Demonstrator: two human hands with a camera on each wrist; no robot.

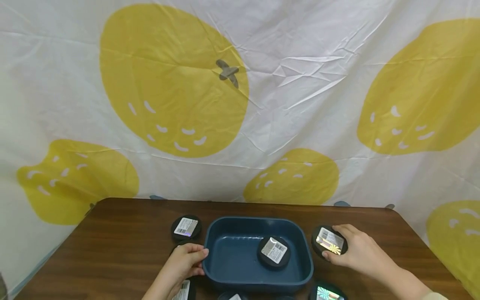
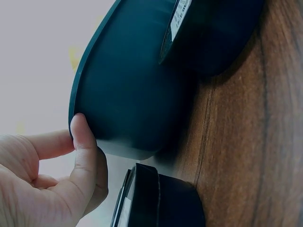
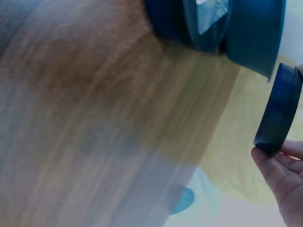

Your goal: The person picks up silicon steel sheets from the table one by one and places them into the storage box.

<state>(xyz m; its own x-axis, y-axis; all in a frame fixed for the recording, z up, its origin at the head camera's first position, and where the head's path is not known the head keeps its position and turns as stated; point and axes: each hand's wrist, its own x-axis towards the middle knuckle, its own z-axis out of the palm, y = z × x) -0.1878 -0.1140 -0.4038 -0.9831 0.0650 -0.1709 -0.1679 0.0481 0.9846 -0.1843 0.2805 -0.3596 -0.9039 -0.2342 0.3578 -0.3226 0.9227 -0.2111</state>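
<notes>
My left hand (image 1: 181,266) pinches the left rim of a dark blue rectangular tray (image 1: 234,254), its thumb and fingers on either side of the wall. Inside the tray, toward its right, lies a black round container (image 1: 274,261) with a silver and white barcode label on top. To the right of the tray, my right hand (image 1: 358,249) grips another black round container (image 1: 318,243) by its edges, label facing up. In the right wrist view this held container (image 3: 279,109) is raised off the table, between thumb and fingers.
More black labelled containers stand around the tray: one at back left (image 1: 186,227), one at front right (image 1: 328,292), others along the front edge of view, partly cut off. The brown wooden table (image 1: 112,250) ends at a lemon-patterned cloth (image 1: 285,104).
</notes>
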